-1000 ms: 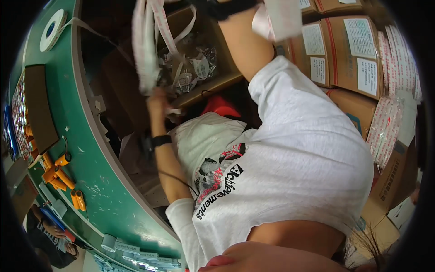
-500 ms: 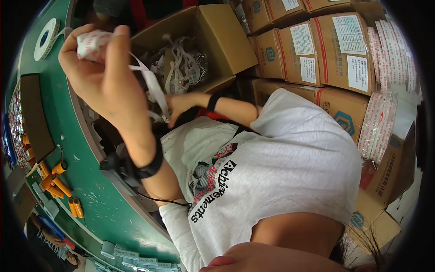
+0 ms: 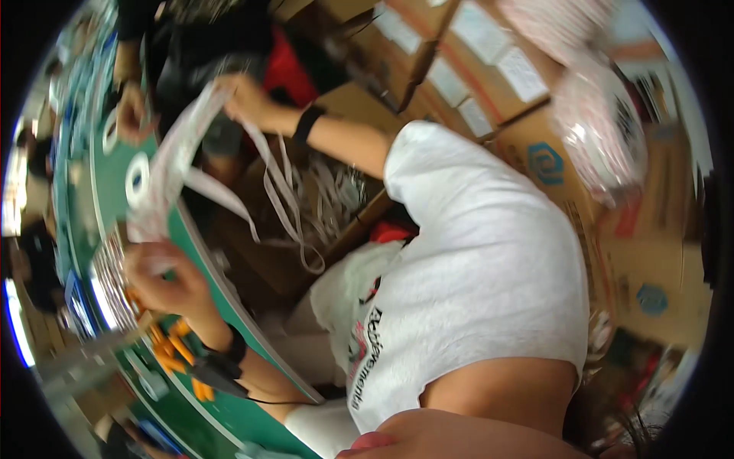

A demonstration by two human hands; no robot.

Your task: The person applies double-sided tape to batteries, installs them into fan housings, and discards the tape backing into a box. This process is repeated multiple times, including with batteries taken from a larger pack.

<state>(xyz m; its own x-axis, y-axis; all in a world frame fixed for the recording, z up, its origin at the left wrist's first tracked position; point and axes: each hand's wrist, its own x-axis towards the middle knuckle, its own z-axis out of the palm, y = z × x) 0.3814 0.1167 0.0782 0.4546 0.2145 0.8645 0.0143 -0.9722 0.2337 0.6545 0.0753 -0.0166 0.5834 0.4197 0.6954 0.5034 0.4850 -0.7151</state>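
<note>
My right hand (image 3: 243,98), raised at the upper middle, is closed on the upper end of a long, wrinkled, white strip with pink print (image 3: 177,157). The strip, blurred and partly see-through, runs down to my left hand (image 3: 170,281). There the fingers are curled around its lower end; motion blur hides the exact grip. Narrow white ribbons (image 3: 275,183) dangle loosely below my right hand. One hangs in a loop over an open cardboard box (image 3: 260,264) that holds more tangled white ribbon (image 3: 329,203).
A green table (image 3: 191,229) with orange-handled tools (image 3: 174,344) and a white tape roll (image 3: 138,177) lies at left. Another person's hand (image 3: 131,113) is beside it. Stacked cartons (image 3: 539,164) and plastic-wrapped pink-and-white rolls (image 3: 600,126) stand at right.
My right hand has risen from low beside the box, drawing ribbons up. The bundled wad in my left hand now stretches between both hands. The view has swung, bringing another person into sight.
</note>
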